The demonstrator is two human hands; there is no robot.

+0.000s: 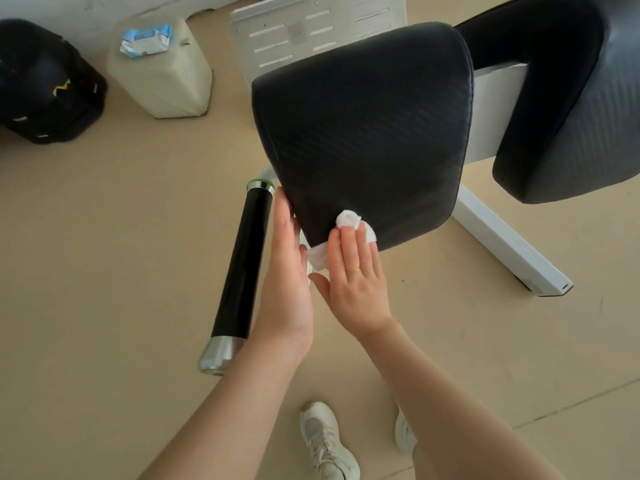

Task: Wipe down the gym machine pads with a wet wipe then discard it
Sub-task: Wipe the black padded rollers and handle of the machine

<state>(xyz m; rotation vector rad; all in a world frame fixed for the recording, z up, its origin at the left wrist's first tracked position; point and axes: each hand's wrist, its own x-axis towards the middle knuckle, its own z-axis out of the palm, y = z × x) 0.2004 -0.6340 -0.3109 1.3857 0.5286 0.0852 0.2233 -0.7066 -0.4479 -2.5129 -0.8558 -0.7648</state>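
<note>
While the right hand (353,271) presses the wet wipe (349,220) flat-fingered against the near pad (363,133) at its 6 o'clock edge, the left hand (287,271), fingers straight and gripping nothing, steadies the pad's 7 o'clock edge. Wiping appears under way; the second pad (568,98) at 2 o'clock and the discarding seem to remain. The floor (104,271) is plain beige. A wipe packet (147,39) sits on a pale container (166,88) at 11 o'clock, beside a black bag (45,84); a black roller (239,271) lies left of the hands.
</note>
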